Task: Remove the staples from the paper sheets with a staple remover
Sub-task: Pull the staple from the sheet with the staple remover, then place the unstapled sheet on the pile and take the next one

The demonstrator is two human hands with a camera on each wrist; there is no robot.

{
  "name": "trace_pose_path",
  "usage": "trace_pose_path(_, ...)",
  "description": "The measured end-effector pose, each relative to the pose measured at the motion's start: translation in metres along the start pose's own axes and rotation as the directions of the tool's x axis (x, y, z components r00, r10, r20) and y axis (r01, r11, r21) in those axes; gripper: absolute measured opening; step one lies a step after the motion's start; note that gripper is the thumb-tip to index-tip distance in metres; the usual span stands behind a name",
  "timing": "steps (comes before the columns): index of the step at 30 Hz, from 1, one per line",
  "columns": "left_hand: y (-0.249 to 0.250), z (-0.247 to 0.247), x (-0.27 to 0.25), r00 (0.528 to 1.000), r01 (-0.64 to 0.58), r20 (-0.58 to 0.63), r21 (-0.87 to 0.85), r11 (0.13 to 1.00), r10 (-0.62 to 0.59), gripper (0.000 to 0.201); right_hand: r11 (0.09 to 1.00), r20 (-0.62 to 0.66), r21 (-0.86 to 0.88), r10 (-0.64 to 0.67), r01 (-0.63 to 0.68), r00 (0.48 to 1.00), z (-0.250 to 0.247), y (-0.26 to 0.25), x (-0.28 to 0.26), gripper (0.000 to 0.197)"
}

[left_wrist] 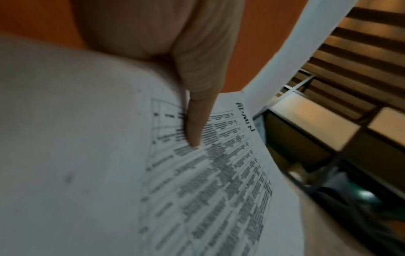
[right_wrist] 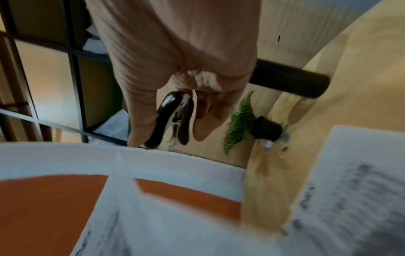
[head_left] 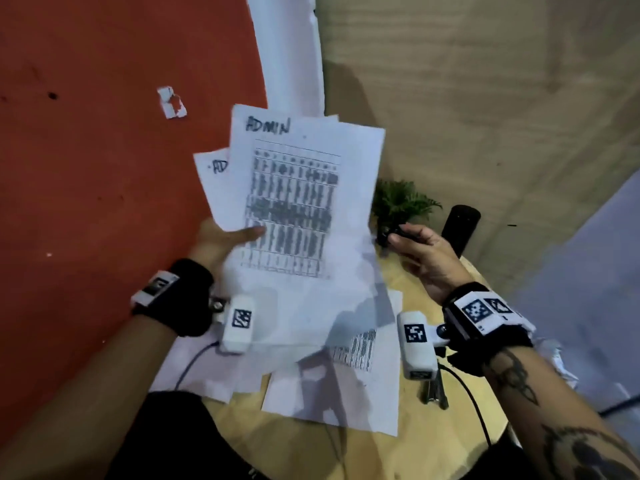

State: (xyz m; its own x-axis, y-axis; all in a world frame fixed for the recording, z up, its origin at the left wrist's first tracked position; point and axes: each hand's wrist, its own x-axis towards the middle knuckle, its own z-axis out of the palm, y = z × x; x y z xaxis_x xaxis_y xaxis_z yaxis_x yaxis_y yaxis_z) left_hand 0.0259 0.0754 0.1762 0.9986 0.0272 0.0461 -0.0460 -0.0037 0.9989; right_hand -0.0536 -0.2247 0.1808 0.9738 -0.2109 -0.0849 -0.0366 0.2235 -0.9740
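My left hand (head_left: 228, 237) holds up a fanned sheaf of printed paper sheets (head_left: 294, 202) headed "ADMIN", thumb pressed on the top sheet's table, fingers hidden behind. In the left wrist view the thumb (left_wrist: 195, 124) lies along the printed sheets (left_wrist: 219, 173). My right hand (head_left: 419, 247) is to the right of the sheets, apart from them, and grips a black staple remover (head_left: 398, 233). The right wrist view shows the staple remover (right_wrist: 173, 119) pinched between thumb and fingers, its metal claws pointing down just above the paper's edge (right_wrist: 175, 161). No staple is visible.
More loose sheets (head_left: 332, 393) lie on the round wooden table (head_left: 415, 445) below. A small potted fern (head_left: 398, 202) and a black cylinder (head_left: 460, 226) stand at the table's back. A metal tool (head_left: 433, 389) lies near my right wrist. A paper scrap (head_left: 171, 102) lies on the red floor.
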Motion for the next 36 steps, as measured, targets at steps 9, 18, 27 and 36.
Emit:
trace_pose_path(9,-0.104,-0.121,0.078,0.955,0.255,-0.082,0.710,0.656,-0.284,0.055,0.877,-0.077,-0.377,0.289,-0.297,0.954,-0.021,0.128,-0.030,0.029)
trace_pose_path(18,-0.174,-0.106,0.101,0.936,0.279,-0.137,0.852,0.443,-0.325,0.047,0.834,-0.068,0.045,0.552,-0.550,0.831,-0.010,0.202,-0.028,0.018)
trace_pose_path(27,-0.215,-0.052,0.083,0.954,0.117,-0.108,0.993,0.016,-0.278,0.078,0.654,0.177,0.506,0.560,-0.562,0.810,-0.017,0.213,-0.015,0.063)
trace_pose_path(36,-0.234,-0.032,0.045,0.877,-0.065,0.067,0.998,0.020,-0.476,0.069,0.580,0.379,0.642,0.328,-0.501,0.865,-0.006,0.174,-0.025,0.062)
